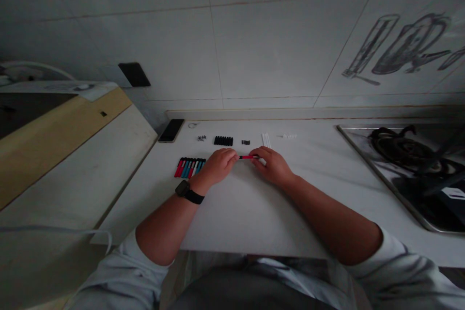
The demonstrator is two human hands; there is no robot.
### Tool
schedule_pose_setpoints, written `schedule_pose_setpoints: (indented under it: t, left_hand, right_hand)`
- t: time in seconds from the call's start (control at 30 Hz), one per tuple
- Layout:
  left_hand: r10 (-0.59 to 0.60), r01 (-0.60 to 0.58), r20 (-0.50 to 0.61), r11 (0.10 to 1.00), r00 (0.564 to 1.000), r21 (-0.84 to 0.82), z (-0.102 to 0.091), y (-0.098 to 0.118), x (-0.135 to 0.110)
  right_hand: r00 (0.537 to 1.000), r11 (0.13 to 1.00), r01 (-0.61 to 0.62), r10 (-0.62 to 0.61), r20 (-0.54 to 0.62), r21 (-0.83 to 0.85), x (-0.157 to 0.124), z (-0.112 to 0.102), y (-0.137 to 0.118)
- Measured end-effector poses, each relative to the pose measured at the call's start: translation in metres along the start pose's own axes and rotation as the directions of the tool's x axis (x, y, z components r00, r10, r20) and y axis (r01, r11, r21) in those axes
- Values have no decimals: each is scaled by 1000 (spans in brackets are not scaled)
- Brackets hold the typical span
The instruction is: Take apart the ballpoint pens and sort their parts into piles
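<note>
Between my two hands a slim red pen (246, 157) with a black end lies level, just above the white counter. My left hand (220, 162) pinches its black end, while the fingers of my right hand (272, 165) close on the other end. Beside my left wrist is a row of red, teal and white pen barrels (187, 167) with black ends, partly covered by that hand. Beyond the hands lie a row of short black tubes (223, 141), small dark pieces (246, 142), thin white sticks (266, 140), small metallic bits (202, 138) and small whitish parts (289, 136).
A black phone (172, 131) rests at the counter's back left, near a small ring (192, 126). The gas stove (399, 179) borders the right side. A white and tan cabinet-like box (90, 155) stands left, and the tiled wall (269, 53) rises behind.
</note>
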State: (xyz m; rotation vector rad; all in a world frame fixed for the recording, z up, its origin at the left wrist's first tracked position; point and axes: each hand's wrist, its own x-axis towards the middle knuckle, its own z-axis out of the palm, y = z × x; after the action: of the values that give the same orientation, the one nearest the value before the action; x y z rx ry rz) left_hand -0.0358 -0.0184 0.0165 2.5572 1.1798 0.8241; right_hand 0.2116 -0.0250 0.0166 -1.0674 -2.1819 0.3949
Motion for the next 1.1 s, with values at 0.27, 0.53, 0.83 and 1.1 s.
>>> schedule_pose_setpoints:
  t: [0.27,0.53,0.83,1.1]
  left_hand:
    - [-8,8,-64,1000,998,8,-4,4,0]
    - [-13,11,-117,1000,993,-19,-3,4,1]
    - [-41,34,-125,998,991,-51,-8,1,-1]
    - [-48,44,-108,998,993,-38,-8,2,0]
  right_hand:
    - [999,999,-53,53,9,-11,-1,4,6]
    - [995,999,-48,50,83,-26,0,3,3]
    - [994,997,-75,77,72,-36,0,2,6]
    - [992,994,-111,110,68,5,0,5,10]
